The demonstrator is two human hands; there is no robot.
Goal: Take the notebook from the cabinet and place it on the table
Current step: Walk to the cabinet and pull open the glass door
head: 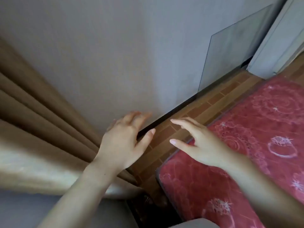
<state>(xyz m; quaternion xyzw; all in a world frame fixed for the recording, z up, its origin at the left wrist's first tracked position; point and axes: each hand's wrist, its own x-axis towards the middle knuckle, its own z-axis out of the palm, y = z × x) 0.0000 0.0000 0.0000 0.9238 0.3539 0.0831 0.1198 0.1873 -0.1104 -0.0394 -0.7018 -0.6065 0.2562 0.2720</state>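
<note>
Neither the notebook, a cabinet nor a table shows in the head view. My left hand (125, 142) hangs in the air in front of the grey wall, fingers spread and empty, close to the dark skirting strip (166, 118). My right hand (200, 143) is held out beside it over the floor and the edge of a red mat, fingers apart, thumb and forefinger extended, holding nothing. The picture is blurred from motion.
A brown curtain (37, 116) hangs at the left. A red patterned mat (256, 129) lies on the brown tiled floor (218, 97). A glass pane (230, 55) leans on the grey wall (115, 46). A pale door frame (278, 40) stands at the top right.
</note>
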